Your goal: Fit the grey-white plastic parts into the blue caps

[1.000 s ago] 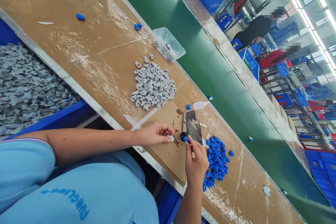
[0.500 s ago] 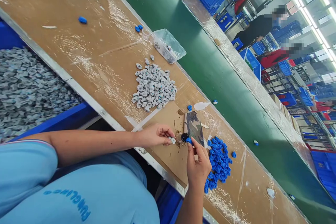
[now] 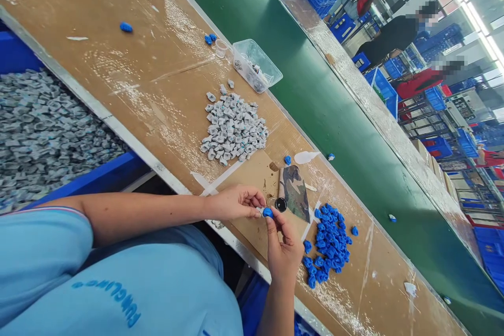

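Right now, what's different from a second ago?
The right hand moved its blue piece from the round black thing leftward, to the grey piece in the left hand. Blue-and-white bits on the green belt slid toward lower right. Neither hand let go. The grey pile and blue pile stayed put.

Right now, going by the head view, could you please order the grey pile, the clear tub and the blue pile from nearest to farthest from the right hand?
1. Blue pile: just right of the right hand in the picture.
2. Grey pile: up and to the left.
3. Clear tub: beyond it.
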`<state>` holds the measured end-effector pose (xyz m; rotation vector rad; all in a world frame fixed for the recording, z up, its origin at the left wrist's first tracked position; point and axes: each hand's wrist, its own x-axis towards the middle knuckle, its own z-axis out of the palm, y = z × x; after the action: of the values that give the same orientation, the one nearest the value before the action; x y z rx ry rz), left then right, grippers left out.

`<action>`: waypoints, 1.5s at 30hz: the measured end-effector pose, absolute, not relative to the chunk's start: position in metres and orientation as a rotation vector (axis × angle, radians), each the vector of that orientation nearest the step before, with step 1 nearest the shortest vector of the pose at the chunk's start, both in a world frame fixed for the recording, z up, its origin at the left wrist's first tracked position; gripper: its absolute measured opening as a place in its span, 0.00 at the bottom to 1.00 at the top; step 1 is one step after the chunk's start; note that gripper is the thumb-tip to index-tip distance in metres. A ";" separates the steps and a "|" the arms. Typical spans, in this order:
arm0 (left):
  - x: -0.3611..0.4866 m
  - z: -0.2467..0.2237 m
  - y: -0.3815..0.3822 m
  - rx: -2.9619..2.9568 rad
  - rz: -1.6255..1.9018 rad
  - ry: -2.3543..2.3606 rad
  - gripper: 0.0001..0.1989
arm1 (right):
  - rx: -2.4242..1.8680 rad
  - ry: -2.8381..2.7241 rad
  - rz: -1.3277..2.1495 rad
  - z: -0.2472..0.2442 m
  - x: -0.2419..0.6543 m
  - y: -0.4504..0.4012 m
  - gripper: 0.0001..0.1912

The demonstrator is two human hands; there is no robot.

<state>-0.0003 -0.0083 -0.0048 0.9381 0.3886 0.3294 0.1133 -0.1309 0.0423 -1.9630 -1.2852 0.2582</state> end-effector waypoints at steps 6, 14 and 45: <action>-0.003 -0.003 -0.008 1.028 0.266 0.371 0.14 | -1.918 -1.339 0.340 0.042 0.120 -0.135 0.12; -0.005 -0.003 -0.007 1.060 0.226 0.310 0.17 | -1.925 -1.322 0.486 0.044 0.125 -0.136 0.12; -0.005 0.003 -0.001 1.135 0.040 0.439 0.18 | -1.871 -1.004 0.563 0.018 0.109 -0.145 0.13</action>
<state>-0.0053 -0.0013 0.0026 1.1351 0.4386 0.0401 0.1095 -0.1450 0.0185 -1.8713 -1.0043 0.5630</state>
